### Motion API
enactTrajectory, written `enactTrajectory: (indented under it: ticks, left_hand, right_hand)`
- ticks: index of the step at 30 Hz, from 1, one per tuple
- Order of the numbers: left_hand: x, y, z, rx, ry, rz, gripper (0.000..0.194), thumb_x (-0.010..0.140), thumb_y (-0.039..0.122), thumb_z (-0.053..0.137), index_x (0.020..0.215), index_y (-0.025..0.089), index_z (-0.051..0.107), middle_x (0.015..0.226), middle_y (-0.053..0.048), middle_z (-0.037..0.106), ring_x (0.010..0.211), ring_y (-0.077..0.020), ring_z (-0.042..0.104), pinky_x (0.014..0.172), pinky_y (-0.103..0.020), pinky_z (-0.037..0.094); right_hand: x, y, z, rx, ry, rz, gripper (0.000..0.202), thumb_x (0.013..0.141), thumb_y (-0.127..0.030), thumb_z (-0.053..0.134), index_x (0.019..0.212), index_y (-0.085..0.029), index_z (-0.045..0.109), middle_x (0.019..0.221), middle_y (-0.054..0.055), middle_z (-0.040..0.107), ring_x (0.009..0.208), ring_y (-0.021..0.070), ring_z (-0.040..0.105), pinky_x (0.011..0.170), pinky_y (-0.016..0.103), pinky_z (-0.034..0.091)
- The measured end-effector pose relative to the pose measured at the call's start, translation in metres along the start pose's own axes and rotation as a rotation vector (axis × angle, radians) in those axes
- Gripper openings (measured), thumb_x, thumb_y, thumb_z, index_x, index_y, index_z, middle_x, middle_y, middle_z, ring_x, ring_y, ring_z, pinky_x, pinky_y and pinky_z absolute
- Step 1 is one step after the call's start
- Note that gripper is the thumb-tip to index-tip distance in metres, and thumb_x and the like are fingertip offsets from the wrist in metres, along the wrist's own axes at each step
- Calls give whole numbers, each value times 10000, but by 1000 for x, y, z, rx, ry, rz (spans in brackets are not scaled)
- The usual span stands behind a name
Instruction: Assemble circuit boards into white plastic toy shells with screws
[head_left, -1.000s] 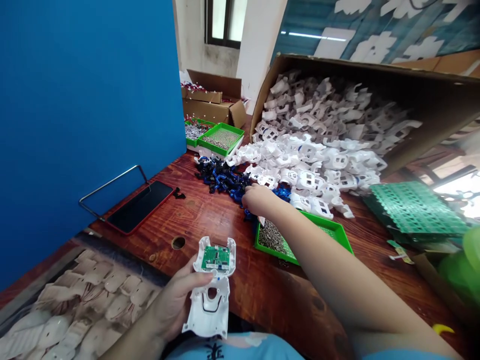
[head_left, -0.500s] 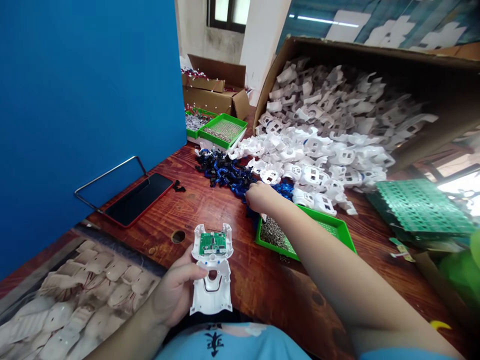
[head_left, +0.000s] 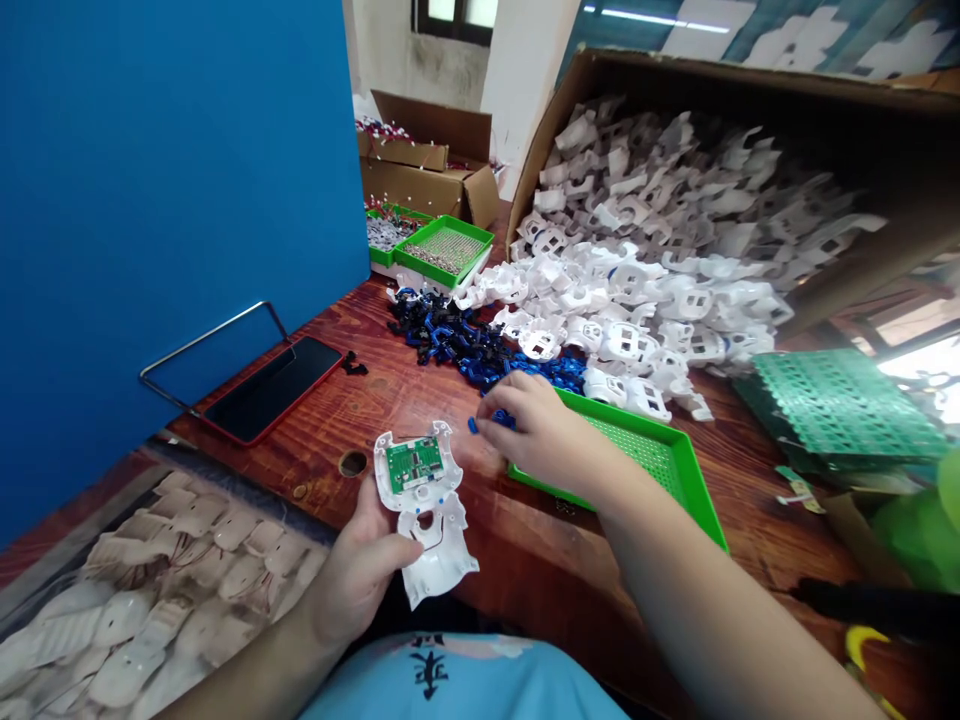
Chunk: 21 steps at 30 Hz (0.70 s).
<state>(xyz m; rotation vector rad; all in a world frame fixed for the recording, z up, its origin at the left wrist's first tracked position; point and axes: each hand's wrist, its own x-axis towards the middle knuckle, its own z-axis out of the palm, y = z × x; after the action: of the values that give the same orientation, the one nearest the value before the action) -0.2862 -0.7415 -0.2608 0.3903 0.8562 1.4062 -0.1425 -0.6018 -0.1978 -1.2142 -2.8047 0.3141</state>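
Observation:
My left hand [head_left: 367, 555] grips a white plastic housing [head_left: 439, 570] by its left side, thumb on top. A green circuit board [head_left: 415, 464] sits in the upper part of that housing, which is tilted a little. My right hand [head_left: 525, 420] is closed on a small blue part [head_left: 504, 419] above the table, to the right of the housing. Just beyond it lies a pile of blue and black parts [head_left: 450, 335]. The near green tray [head_left: 694, 480] is partly hidden under my right hand and forearm.
White plastic parts [head_left: 622, 340] spill from a large cardboard box [head_left: 551, 130] at the back right. A phone [head_left: 274, 390] lies at left by a metal wire stand [head_left: 202, 345] and blue panel [head_left: 180, 200]. White housings [head_left: 180, 580] fill the lower left. Green sheets [head_left: 847, 400] lie right.
My right hand has drawn back from the blue pile toward me with a blue part in its fingers. The housing in my left hand has tilted and shifted slightly.

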Motion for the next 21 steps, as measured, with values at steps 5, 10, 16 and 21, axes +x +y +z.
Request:
enactTrajectory:
  ticks: [5,10,16,21]
  left_hand:
    - [0,-14,12,89,17,179,570,765,84,593,1184,304,275,1138,-8,640,1056,-145,585,917,-272,444]
    - [-1,-32,23,235,-31,257,476,835,131,554,1130,347,250,1256,-1,558,1172,-125,507,956,-263,432]
    - [-2,-41,30,237,-136,273,433,851,108,524,1099,368,283,1193,58,593,1162,-77,506,944,-205,430]
    - [2,-31,32,144,-108,155,451,798,77,581,1107,318,358,1130,28,640,1085,-137,571,922,-273,460]
  right_hand:
    - [-60,-32,19,594,128,9,50,844,-227,527,837,-217,575,894,24,504,911,154,465,817,305,413]
    - [-75,-43,48,569,376,124,47,817,-192,539,842,-195,580,925,45,482,911,174,432,805,324,386]
    - [-80,-37,48,380,506,124,80,816,-219,549,809,-180,619,882,52,507,859,178,441,780,341,362]
    - [-85,-30,45,359,467,80,99,817,-236,566,847,-200,653,877,54,540,860,188,455,778,350,379]
